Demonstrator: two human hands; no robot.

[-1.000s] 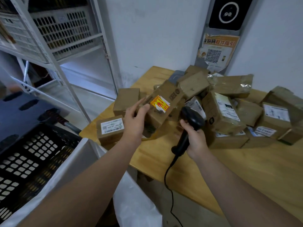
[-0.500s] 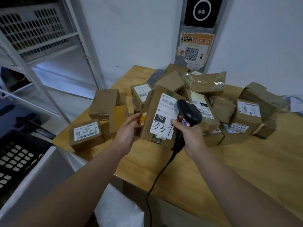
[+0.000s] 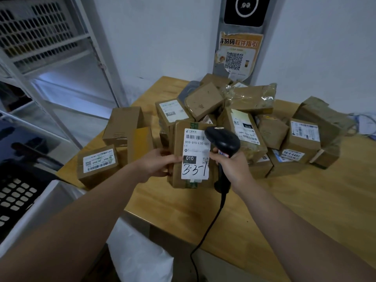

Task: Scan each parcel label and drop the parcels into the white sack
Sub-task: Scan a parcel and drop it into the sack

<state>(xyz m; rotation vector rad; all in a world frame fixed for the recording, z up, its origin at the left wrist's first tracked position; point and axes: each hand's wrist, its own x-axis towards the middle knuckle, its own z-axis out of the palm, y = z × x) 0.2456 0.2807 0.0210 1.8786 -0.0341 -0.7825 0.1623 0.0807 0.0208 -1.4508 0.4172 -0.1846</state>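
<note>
We are gripping the parcel [image 3: 179, 133] upright at centre with the left hand [image 3: 154, 164], fingers curled round its left edge. The parcel is sitting low over the worktop [image 3: 305, 200]. Its label [image 3: 195, 147], marked 010 and 3-3-1, is facing us. The right hand [image 3: 232, 167] is wrapping round the handle of the black scanner [image 3: 222, 139], whose head is overlapping the label's edge at 2 o'clock; contact unclear. The parcel pile [image 3: 246, 100] is sitting at 1 o'clock. The white sack [image 3: 140, 255] is lying at 7 o'clock, below the worktop edge.
</note>
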